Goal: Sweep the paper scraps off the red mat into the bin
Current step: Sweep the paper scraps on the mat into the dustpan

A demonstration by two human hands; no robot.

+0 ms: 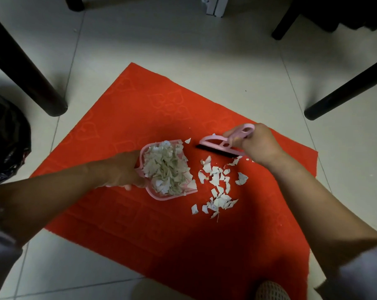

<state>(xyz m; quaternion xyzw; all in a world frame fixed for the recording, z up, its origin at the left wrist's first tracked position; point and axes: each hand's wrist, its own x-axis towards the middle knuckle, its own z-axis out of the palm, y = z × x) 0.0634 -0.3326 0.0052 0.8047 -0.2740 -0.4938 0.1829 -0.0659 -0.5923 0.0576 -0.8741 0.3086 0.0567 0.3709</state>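
Note:
A red mat (pixel 153 118) lies on the pale tiled floor. My left hand (pixel 122 169) grips the handle of a pink dustpan (pixel 155 197) that sits on the mat, heaped with white paper scraps (pixel 167 167). To its right, loose paper scraps (pixel 219 187) lie scattered on the mat. My right hand (pixel 256 144) holds the handle of a pink hand brush (pixel 218 145) with black bristles, just beyond the loose scraps. A black bin bag (pixel 5 139) sits at the left edge.
Dark furniture legs stand at the left (pixel 25 72), top right (pixel 285 24) and right (pixel 343 92) around the mat. A white object (pixel 215 6) stands at the top. My foot in a mesh shoe (pixel 272 291) rests on the mat's near edge.

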